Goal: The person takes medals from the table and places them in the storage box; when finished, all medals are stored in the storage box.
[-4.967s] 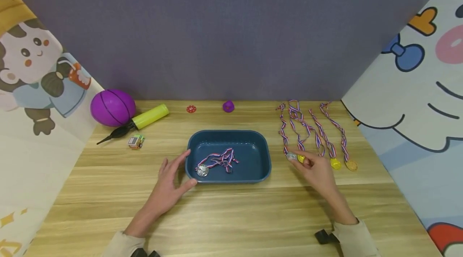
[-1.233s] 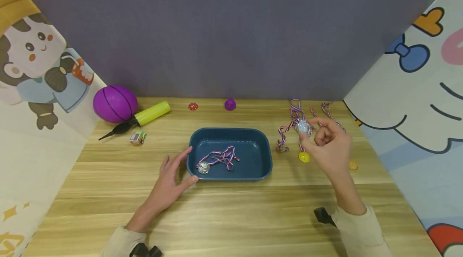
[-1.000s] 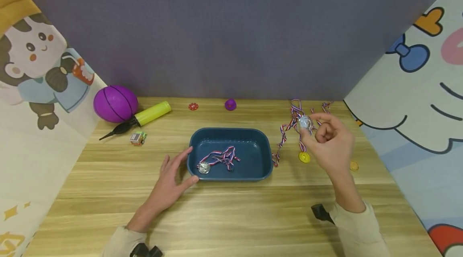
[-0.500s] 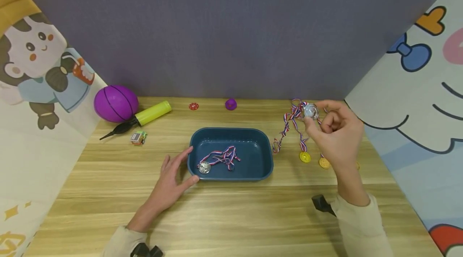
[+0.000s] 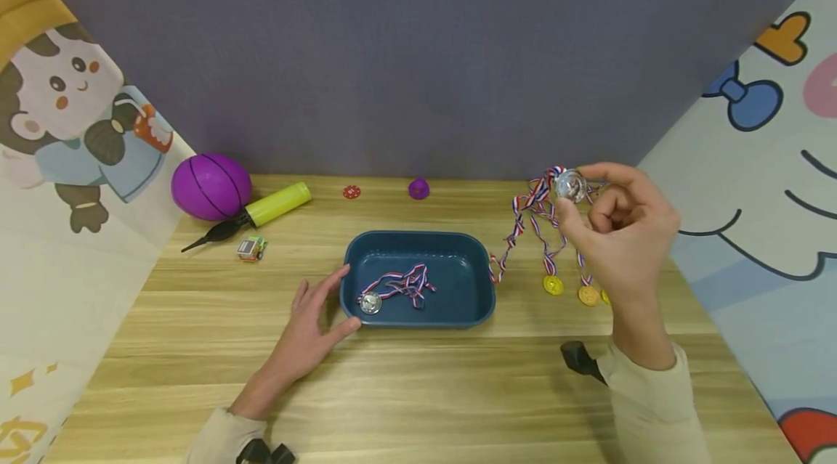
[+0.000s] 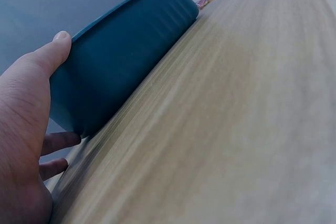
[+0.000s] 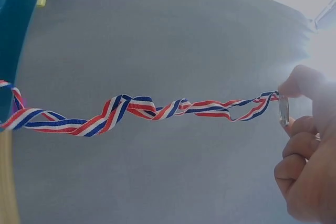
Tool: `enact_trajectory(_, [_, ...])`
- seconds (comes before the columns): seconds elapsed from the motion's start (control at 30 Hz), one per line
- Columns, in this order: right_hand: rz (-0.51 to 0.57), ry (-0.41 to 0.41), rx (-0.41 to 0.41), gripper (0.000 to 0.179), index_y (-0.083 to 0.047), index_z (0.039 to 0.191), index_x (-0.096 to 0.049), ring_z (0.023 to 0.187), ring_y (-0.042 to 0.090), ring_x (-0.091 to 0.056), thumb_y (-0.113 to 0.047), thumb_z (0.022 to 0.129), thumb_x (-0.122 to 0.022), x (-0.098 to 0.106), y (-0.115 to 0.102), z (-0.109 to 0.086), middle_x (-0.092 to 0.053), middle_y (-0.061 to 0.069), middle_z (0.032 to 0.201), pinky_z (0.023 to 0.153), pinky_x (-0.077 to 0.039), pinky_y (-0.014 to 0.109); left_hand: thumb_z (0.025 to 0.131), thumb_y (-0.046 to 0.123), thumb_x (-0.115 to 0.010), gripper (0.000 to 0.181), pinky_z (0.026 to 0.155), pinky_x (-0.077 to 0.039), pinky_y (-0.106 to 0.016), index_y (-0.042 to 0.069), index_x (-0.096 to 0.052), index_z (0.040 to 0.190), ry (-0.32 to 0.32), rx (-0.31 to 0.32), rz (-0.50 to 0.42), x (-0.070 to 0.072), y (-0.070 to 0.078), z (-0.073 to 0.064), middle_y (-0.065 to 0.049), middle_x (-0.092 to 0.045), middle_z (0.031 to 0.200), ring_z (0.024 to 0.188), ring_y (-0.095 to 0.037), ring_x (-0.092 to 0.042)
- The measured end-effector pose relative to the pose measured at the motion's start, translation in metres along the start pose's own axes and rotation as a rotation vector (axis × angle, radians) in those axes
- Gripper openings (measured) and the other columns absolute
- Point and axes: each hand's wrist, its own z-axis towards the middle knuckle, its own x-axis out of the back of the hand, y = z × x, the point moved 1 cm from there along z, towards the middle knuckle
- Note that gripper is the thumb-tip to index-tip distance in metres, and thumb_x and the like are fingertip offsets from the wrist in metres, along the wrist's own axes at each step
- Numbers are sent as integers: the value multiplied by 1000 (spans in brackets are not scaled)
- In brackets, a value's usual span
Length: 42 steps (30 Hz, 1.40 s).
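My right hand (image 5: 621,232) pinches a silver medal (image 5: 570,186) between thumb and index finger, raised over the right side of the table. Its red, white and blue ribbon (image 7: 94,121) hangs down twisted, the lower end close to the tray's right side. My left hand (image 5: 304,337) rests against the left end of a dark blue tray (image 5: 458,290), its fingers spread and fairly straight. In the left wrist view, the thumb touches the tray wall (image 6: 121,61) near the rim. Inside the tray lies another silver medal (image 5: 370,303) with its ribbon crumpled beside it.
Gold-coloured medals (image 5: 553,285) with ribbons lie right of the tray, partly hidden by my right hand. At the back left are a purple ball (image 5: 211,186), a yellow hand pump (image 5: 280,205) and a small toy truck (image 5: 251,248). A red chip (image 5: 352,192) and small purple object (image 5: 419,189) lie behind the tray.
Five seconds ago my right hand was at the silver medal on the table. It has since lifted the medal up and back, drawing its ribbon off the table. My left hand stays at the tray.
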Motion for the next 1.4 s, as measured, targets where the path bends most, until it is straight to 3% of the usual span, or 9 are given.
enact_trajectory(0.17, [6,-16,14,37,20,110,-71,52,3,-26,13,74,-80,-9,-14,0,-36,-3,56,48,-16,18,98,38,-84,88,134,-1,-73,29,-38,173,-14,22,-5,0,0,0,-16,-60,161,148,-44,-54])
enact_trajectory(0.3, [-9,-74,28,38,18,110,-72,51,3,-27,10,74,-81,-14,-15,-8,-36,-3,57,47,-17,17,98,38,-84,89,135,0,-71,32,-37,173,-24,37,-6,0,1,-1,-16,-59,161,150,-43,-52])
enact_trajectory(0.83, [-49,-372,-21,40,1,114,-77,51,2,-33,5,76,-87,-46,13,-62,-41,-1,57,47,-27,17,99,41,-83,87,133,-2,-74,28,-39,173,-7,17,9,-1,0,0,-18,-61,159,148,-47,-53])
enact_trajectory(1.27, [-163,-546,-119,34,-12,115,-78,54,0,-35,-5,84,-91,-70,30,-98,-43,-12,62,58,-44,22,98,38,-84,87,133,-3,-74,28,-39,172,-7,20,3,-1,0,0,-18,-62,158,147,-47,-54])
enact_trajectory(1.4, [-177,-612,-157,32,-11,115,-79,55,-1,-34,-8,86,-91,-76,36,-106,-41,-15,63,58,-42,25,98,36,-84,87,133,-3,-75,28,-40,172,-4,20,8,-1,0,0,-18,-62,158,147,-46,-54])
